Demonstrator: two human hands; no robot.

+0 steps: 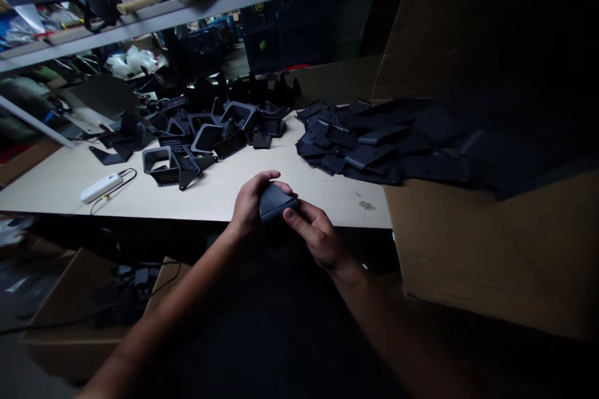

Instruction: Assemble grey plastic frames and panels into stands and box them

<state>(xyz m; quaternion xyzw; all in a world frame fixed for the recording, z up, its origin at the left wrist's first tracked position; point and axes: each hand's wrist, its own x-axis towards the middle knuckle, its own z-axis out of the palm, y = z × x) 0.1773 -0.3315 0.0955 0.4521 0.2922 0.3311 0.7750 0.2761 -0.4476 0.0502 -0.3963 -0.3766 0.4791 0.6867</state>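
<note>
A dark grey plastic part (pixel 276 201) is held between both hands just off the front edge of the pale table (pixel 206 198). My left hand (pixel 253 202) wraps round its left and far side. On the right side, my right hand (pixel 316 230) grips it with the thumb on the near edge and fingers behind. Beyond my hands lies a loose heap of black frame-shaped parts (pixel 203 131). To the right of that heap is a pile of flat black parts (pixel 369 146).
A white power bank (pixel 101 187) with a cable lies at the table's left. An open cardboard box (pixel 468 249) stands at the right; another box (pixel 70 305) holding dark pieces is below left. A metal shelf edge (pixel 196 11) crosses above the table.
</note>
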